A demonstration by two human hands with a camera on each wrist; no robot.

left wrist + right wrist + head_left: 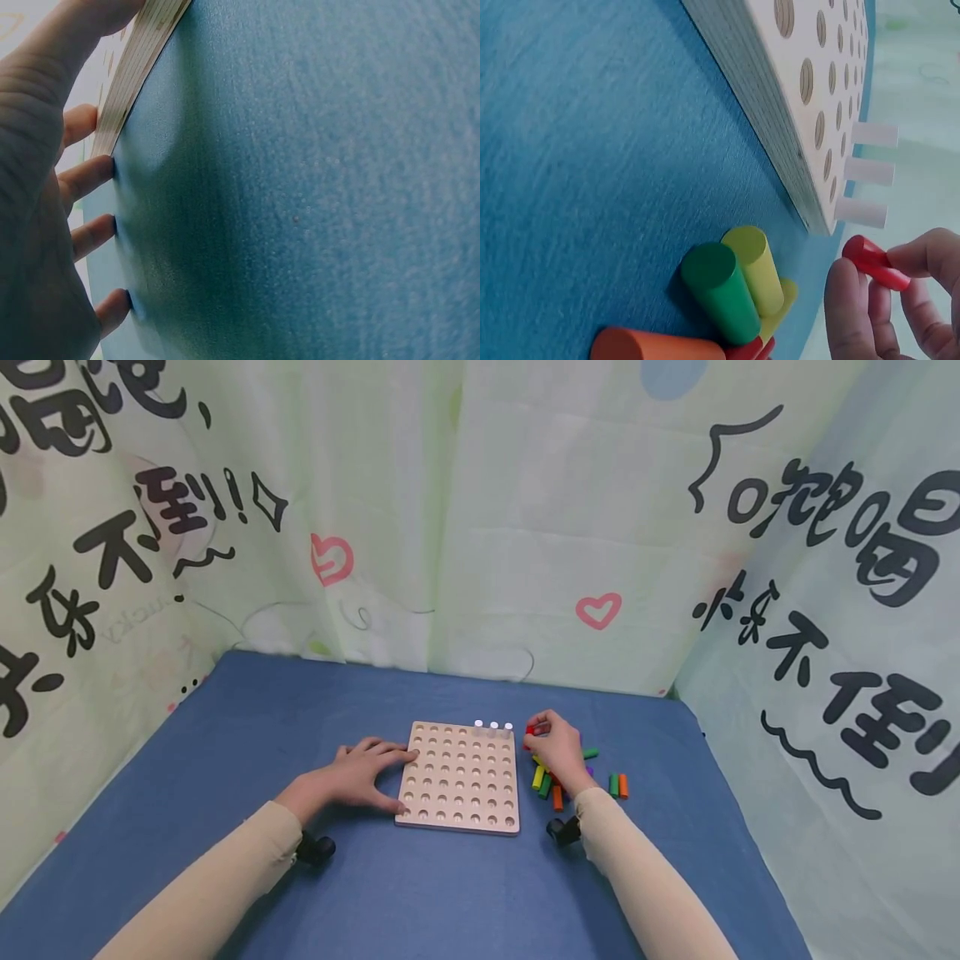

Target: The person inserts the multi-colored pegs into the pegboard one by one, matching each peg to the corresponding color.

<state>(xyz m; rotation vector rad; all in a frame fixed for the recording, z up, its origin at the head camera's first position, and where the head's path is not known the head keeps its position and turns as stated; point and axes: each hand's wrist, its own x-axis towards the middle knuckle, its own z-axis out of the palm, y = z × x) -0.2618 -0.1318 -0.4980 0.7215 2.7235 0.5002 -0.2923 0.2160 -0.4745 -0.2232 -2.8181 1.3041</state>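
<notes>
A wooden pegboard [459, 778] with rows of round holes lies flat on the blue cloth. Three white pegs [870, 171] stand upright in its far row, toward the right corner. My left hand [363, 774] is spread at the board's left side, thumb and a finger touching its edge; in the left wrist view the other fingertips rest on the cloth. Just off the board's far right corner, my right hand [557, 747] pinches a red peg [874, 261] between thumb and fingers. The red peg is tilted, apart from the white ones.
Right of the board lies a loose pile of coloured pegs, among them a green peg [718, 289], a yellow peg [754, 266] and an orange peg [656, 346]. Another orange peg [623, 786] lies farther right. A printed curtain [480, 527] surrounds the blue table [360, 885].
</notes>
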